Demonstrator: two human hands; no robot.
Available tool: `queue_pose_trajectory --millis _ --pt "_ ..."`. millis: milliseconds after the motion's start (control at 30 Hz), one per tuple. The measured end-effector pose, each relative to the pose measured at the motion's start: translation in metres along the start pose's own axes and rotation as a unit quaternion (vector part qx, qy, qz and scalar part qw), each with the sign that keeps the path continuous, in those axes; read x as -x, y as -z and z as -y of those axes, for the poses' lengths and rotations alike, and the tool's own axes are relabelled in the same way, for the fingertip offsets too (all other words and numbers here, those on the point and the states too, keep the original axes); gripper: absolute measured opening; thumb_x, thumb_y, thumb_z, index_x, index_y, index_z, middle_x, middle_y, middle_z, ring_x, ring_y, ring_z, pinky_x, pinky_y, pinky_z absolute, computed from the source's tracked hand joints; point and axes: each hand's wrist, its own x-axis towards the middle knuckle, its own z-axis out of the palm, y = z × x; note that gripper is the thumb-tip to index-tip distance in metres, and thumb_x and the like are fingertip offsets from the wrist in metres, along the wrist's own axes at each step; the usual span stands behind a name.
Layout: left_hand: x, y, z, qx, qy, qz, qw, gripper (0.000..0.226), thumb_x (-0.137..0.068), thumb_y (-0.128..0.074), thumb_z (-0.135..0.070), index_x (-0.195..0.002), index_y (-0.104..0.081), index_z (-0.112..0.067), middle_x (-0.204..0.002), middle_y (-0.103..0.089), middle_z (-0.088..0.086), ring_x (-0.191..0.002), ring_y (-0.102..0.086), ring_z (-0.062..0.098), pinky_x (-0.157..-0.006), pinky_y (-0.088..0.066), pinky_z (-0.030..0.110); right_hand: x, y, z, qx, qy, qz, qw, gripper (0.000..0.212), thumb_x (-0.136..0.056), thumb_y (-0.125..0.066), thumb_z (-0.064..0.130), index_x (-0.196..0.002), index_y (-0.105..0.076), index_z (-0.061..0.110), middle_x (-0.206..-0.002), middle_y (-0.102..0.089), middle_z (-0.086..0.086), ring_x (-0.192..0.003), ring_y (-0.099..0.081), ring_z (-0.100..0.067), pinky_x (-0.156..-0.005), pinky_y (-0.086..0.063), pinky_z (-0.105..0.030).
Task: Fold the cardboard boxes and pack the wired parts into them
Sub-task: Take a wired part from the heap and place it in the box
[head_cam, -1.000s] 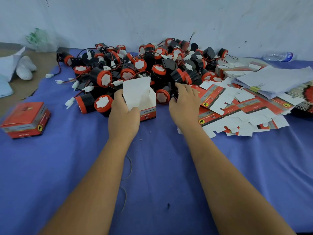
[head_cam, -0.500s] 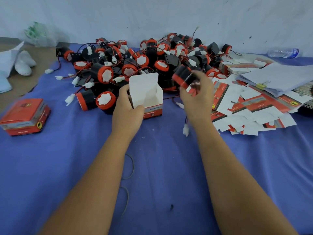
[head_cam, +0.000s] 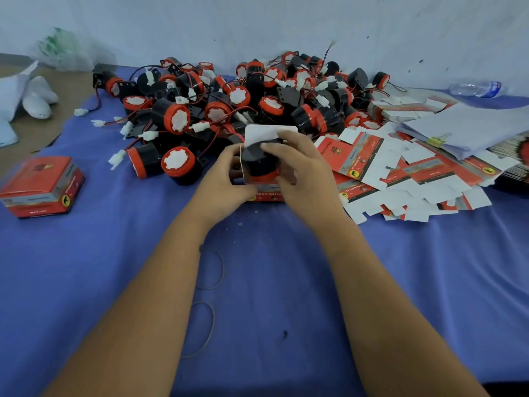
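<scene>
An open red-and-white cardboard box [head_cam: 264,196] stands on the blue cloth in front of a large heap of black-and-red wired parts [head_cam: 229,104]. My left hand [head_cam: 223,181] grips the box's left side. My right hand [head_cam: 303,167] holds a black-and-red wired part [head_cam: 259,163] that sits partly inside the box's open top, red rim down. The box's white lid flap [head_cam: 269,133] stands up behind the part. Its wire is hidden.
A closed red box [head_cam: 43,186] lies at the left. Flat unfolded box blanks [head_cam: 400,179] spread at the right, under a clipped stack of white papers [head_cam: 463,130]. A plastic bottle [head_cam: 475,88] lies by the wall. Rubber bands [head_cam: 210,270] lie on the cloth between my arms.
My right hand took a wired part from the heap, carried it left and lowered it into the open box. My left hand kept holding the box.
</scene>
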Motion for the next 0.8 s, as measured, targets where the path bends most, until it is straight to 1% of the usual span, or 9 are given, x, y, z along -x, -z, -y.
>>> queue_pose_trajectory --millis 33,100,200,300,400,567,667,733,800 --pt "0.000 0.001 0.000 0.001 0.007 0.004 1.000 0.066 -0.081 -0.064 0.004 -0.131 -0.046 -0.035 -0.119 -0.059 -0.009 -0.096 -0.062 -0.009 -0.069 -0.049 0.009 0.000 0.000 -0.001 0.020 -0.003 -0.014 1.000 0.055 -0.073 -0.062 -0.014 -0.120 -0.069 0.013 -0.125 -0.056 -0.012 -0.112 -0.053 -0.028 -0.092 -0.050 -0.038" --pt "-0.001 0.001 0.000 0.006 0.014 0.010 1.000 0.064 -0.081 -0.063 0.004 -0.129 -0.047 -0.035 -0.121 -0.059 -0.007 -0.098 -0.061 -0.007 -0.067 -0.048 0.008 -0.001 0.001 -0.002 0.055 -0.009 -0.044 0.997 0.053 -0.074 -0.065 -0.011 -0.119 -0.071 0.016 -0.111 -0.056 -0.013 -0.101 -0.051 -0.027 -0.085 -0.046 -0.033" --pt "-0.001 0.002 0.000 0.008 0.013 0.018 1.000 0.064 -0.082 -0.063 0.004 -0.130 -0.046 -0.034 -0.123 -0.059 -0.006 -0.103 -0.061 -0.002 -0.070 -0.049 0.009 -0.002 0.003 -0.002 0.084 0.006 -0.007 0.996 0.052 -0.073 -0.064 -0.013 -0.120 -0.069 0.010 -0.100 -0.059 -0.012 -0.094 -0.051 -0.029 -0.080 -0.039 -0.028" --pt "0.000 0.002 -0.001 0.010 0.012 0.014 1.000 0.063 -0.081 -0.064 0.004 -0.130 -0.046 -0.032 -0.122 -0.059 -0.010 -0.099 -0.061 -0.006 -0.071 -0.048 0.008 -0.005 0.010 -0.001 0.127 0.035 0.037 0.991 0.053 -0.075 -0.059 -0.013 -0.123 -0.065 0.006 -0.103 -0.067 -0.013 -0.094 -0.054 -0.033 -0.084 -0.042 -0.036" --pt "-0.001 0.002 0.000 0.001 0.011 0.008 1.000 0.062 -0.081 -0.064 0.004 -0.128 -0.045 -0.032 -0.116 -0.058 -0.012 -0.090 -0.060 -0.016 -0.068 -0.047 0.006 -0.002 0.016 -0.002 0.170 0.038 0.051 0.983 0.057 -0.071 -0.056 -0.011 -0.124 -0.065 0.007 -0.107 -0.070 -0.008 -0.100 -0.054 -0.035 -0.090 -0.038 -0.041" --pt "-0.003 0.001 0.001 -0.014 0.009 0.004 1.000 0.061 -0.082 -0.064 0.004 -0.125 -0.043 -0.034 -0.113 -0.056 -0.012 -0.085 -0.058 -0.019 -0.065 -0.046 0.005 0.001 0.008 0.006 0.193 -0.002 0.060 0.979 0.047 -0.074 -0.048 0.011 -0.112 -0.074 0.018 -0.114 -0.058 -0.003 -0.113 -0.044 -0.029 -0.098 -0.020 -0.034" --pt "-0.002 0.001 0.001 -0.016 0.008 0.002 1.000 0.062 -0.082 -0.065 0.004 -0.125 -0.043 -0.034 -0.112 -0.055 -0.013 -0.086 -0.057 -0.019 -0.065 -0.046 0.004 0.000 0.005 0.010 0.121 -0.037 0.013 0.992 0.039 -0.075 -0.051 0.011 -0.104 -0.077 0.017 -0.107 -0.066 0.002 -0.112 -0.049 -0.022 -0.104 -0.025 -0.039" --pt "-0.001 0.001 0.001 -0.015 0.008 0.002 1.000 0.062 -0.082 -0.065 0.003 -0.125 -0.043 -0.036 -0.111 -0.055 -0.014 -0.085 -0.058 -0.020 -0.064 -0.046 0.004 0.000 0.007 0.010 0.067 -0.042 -0.055 0.995 0.035 -0.075 -0.054 0.006 -0.101 -0.077 0.013 -0.102 -0.069 -0.002 -0.107 -0.053 -0.023 -0.098 -0.033 -0.040" --pt "-0.001 0.001 0.001 -0.017 0.007 -0.001 1.000 0.060 -0.083 -0.066 0.002 -0.122 -0.044 -0.038 -0.109 -0.056 -0.016 -0.084 -0.058 -0.020 -0.064 -0.045 0.004 0.000 0.011 0.007 0.038 -0.049 -0.122 0.991 0.035 -0.076 -0.053 0.002 -0.102 -0.075 0.009 -0.103 -0.068 -0.006 -0.103 -0.054 -0.023 -0.092 -0.037 -0.034"
